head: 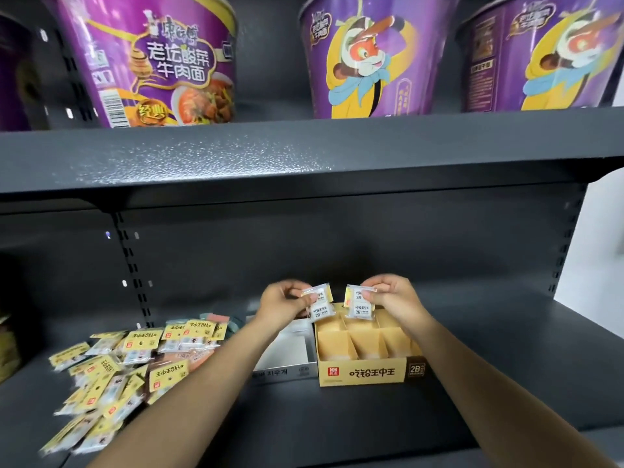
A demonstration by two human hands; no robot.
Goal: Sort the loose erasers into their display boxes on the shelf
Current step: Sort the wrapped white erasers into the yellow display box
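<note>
My left hand (282,304) pinches 1 eraser packet (320,304) by its top edge, thumb and fingers curled round it. My right hand (393,297) pinches another eraser packet (359,305) the same way. Both packets hang upright, side by side but apart, above the back of the yellow display box (371,373). Each shows a "2B" mark on its white wrapper.

The yellow box sits on the dark lower shelf (337,430), split into compartments by card dividers; I cannot tell what lies at their bottoms. Touching its left side stands a white display box (290,369), partly hidden by my left forearm. Further left on the same shelf lies a loose heap of eraser packets (128,373) with yellow header cards. On the upper shelf (304,153) stand purple noodle tubs (152,59).
</note>
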